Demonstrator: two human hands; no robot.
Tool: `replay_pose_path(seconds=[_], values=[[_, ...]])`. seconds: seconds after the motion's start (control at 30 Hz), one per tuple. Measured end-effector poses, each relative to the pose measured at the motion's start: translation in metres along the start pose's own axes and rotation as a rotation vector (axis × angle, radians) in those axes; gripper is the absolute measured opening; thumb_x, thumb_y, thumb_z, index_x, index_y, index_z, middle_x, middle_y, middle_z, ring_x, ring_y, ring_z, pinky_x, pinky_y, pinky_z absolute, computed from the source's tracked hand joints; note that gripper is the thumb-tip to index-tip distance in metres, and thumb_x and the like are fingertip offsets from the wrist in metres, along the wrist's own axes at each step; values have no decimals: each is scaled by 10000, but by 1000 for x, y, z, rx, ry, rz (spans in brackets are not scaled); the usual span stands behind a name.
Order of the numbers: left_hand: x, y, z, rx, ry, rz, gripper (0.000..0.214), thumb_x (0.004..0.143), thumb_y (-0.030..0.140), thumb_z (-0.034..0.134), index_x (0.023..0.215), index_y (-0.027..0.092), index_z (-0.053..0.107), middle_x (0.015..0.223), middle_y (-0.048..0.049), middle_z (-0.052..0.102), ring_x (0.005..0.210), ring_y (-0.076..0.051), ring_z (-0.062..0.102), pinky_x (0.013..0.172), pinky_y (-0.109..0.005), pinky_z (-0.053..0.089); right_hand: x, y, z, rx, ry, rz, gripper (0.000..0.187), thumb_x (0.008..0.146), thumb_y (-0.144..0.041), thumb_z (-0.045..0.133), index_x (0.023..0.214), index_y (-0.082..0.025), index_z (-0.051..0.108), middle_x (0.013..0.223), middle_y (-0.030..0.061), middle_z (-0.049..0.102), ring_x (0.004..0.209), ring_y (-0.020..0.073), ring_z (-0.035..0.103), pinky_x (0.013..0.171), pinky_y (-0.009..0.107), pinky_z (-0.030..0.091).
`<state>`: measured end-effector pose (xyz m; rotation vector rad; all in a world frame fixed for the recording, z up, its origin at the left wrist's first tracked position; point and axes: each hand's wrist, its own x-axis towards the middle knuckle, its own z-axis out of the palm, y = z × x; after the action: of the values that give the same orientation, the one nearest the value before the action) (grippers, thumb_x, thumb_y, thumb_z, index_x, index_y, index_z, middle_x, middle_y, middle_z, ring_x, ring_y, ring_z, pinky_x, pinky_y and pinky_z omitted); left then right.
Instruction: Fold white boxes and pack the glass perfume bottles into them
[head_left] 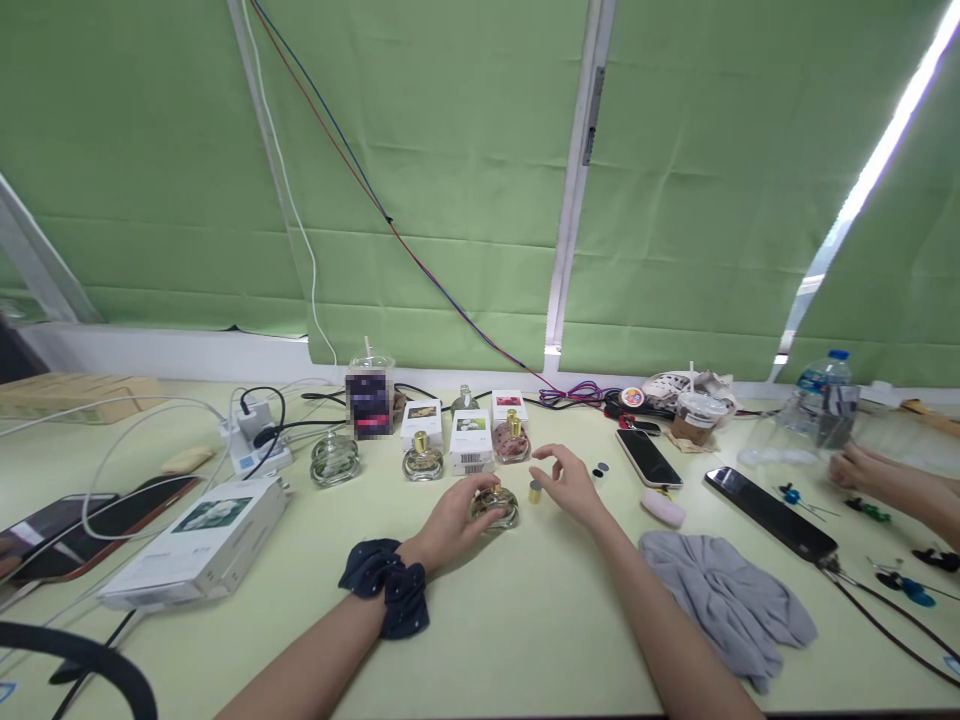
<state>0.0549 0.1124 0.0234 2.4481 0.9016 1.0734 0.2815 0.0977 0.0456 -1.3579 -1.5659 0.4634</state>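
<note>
My left hand [459, 515], with a dark scrunchie [390, 588] at its wrist, grips a small clear glass perfume bottle [504, 509] standing on the table. A small gold cap [535, 491] stands on the table just right of that bottle. Over and beside the cap, my right hand [568, 483] is open with bent fingers apart; whether a fingertip touches the cap I cannot tell. Behind my hands are a gold-topped perfume bottle [423, 460], a pinkish perfume bottle [513, 443] and white boxes, one with a green picture [472, 443].
A larger glass bottle [335, 462], a white box [196, 545] and a power strip [255, 450] with cables are leftward. Rightward lie phones [772, 512], a grey cloth [724, 595] and an iced drink cup [697, 418]. Another person's hand [862, 470] is at far right.
</note>
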Motion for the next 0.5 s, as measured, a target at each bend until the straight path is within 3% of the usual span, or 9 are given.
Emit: replay_pose_path(seconds=[0.13, 0.23, 0.4, 0.5], values=[[1, -1, 0, 4, -4, 8, 351, 841, 355, 599, 1150, 216, 507, 1087, -84, 644, 1042, -225, 614, 890, -397, 510, 1, 27, -3, -183, -240, 71, 341, 610, -310, 745, 926, -211, 664, 901, 31, 630, 640, 130, 512, 651, 263, 429], [1, -1, 1, -3, -7, 1, 351, 841, 350, 599, 1150, 216, 504, 1097, -83, 641, 1041, -222, 614, 893, -400, 509, 0, 34, 0, -172, -321, 89, 352, 610, -291, 747, 932, -196, 642, 892, 21, 632, 627, 117, 504, 633, 245, 414], [0, -2, 1, -11, -14, -8, 373, 844, 346, 598, 1176, 221, 482, 1108, -81, 633, 1041, -215, 612, 900, -397, 506, -2, 30, 4, -126, -297, 133, 179, 649, -251, 703, 775, -182, 597, 779, 3, 636, 583, 108, 499, 577, 231, 389], [0, -3, 1, -25, -2, -7, 415, 835, 344, 613, 1207, 227, 473, 1099, -77, 636, 1024, -214, 618, 900, -395, 505, -1, 28, 6, 1, -220, 181, 196, 619, -233, 711, 701, -183, 539, 720, 8, 635, 605, 130, 546, 584, 244, 418]])
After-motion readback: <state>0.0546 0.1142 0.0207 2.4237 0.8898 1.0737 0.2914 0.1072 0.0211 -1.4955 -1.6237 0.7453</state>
